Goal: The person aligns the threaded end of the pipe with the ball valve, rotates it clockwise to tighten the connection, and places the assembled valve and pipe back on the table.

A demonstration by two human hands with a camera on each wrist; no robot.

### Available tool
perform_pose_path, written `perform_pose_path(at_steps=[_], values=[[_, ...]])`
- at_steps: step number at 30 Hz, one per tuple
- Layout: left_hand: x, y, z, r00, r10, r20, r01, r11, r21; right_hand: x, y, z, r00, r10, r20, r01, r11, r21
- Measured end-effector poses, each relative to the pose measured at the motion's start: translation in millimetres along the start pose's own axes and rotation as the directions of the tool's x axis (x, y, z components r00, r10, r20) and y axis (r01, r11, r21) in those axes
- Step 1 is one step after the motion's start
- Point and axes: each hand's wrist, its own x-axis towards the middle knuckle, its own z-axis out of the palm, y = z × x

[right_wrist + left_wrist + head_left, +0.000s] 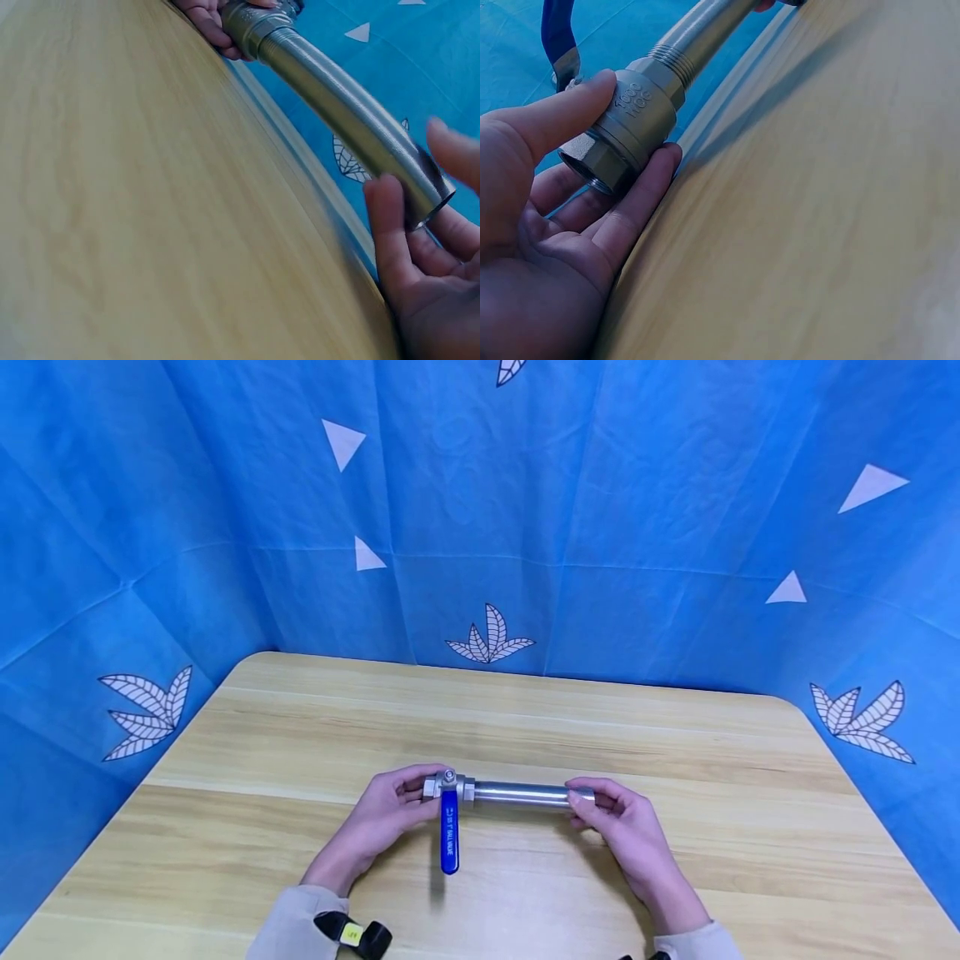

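Over a pale wooden table (487,710), the left hand (378,814) grips a metal valve (462,787), its blue handle (449,843) square to the attached metal pipe (521,793); small lettering (450,827) there seems to read "BALL VALVE". The right hand (630,835) pinches the pipe's right end. Behind, blue cloth (480,485) carries 4 white triangles (342,443) and leaf prints (494,631).

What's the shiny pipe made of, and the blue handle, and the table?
Pipe: metal, probably steel, smooth and shiny; it catches a bright streak and has screw threads.
Blue handle: likely metal under a smooth blue coating, perhaps plastic; bare grey metal shows where the blue stops.
Table: looks like pale, smooth wood because of the grain lines, though that could be a printed surface.
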Motion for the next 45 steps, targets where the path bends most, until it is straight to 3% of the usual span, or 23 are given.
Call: perform_pose_path(at_steps=[12, 28, 33, 40, 45], values=[[1.9, -1.0, -0.3, 1.0, 0.002, 0.009, -0.002, 0.999, -0.044, -3.3, 1.1, -6.1, 0.996, -0.034, 0.084, 0.033, 0.999, 0.013], [1.3, -0.6, -3.9, 1.0, -0.011, 0.013, 0.012, 0.998, -0.058, -4.2, -1.4, 2.6, 0.997, -0.045, 0.068, 0.039, 0.996, 0.08], [0.4, -1.1, -2.7, 1.0, 0.006, 0.002, -0.005, 1.0, -0.028, -4.2, -1.0, 3.7, 0.997, -0.053, 0.061, 0.048, 0.995, 0.089], [-1.2, -1.8, 0.6, 0.997, 0.079, 0.007, -0.079, 0.994, 0.069, -4.0, -1.0, 2.4, 0.997, -0.073, 0.019, 0.071, 0.993, 0.09], [-0.1, -1.9, 2.7, 0.996, 0.087, 0.003, -0.086, 0.988, 0.129, -3.5, -1.5, 0.8, 0.997, -0.078, 0.016, 0.076, 0.994, 0.081]])
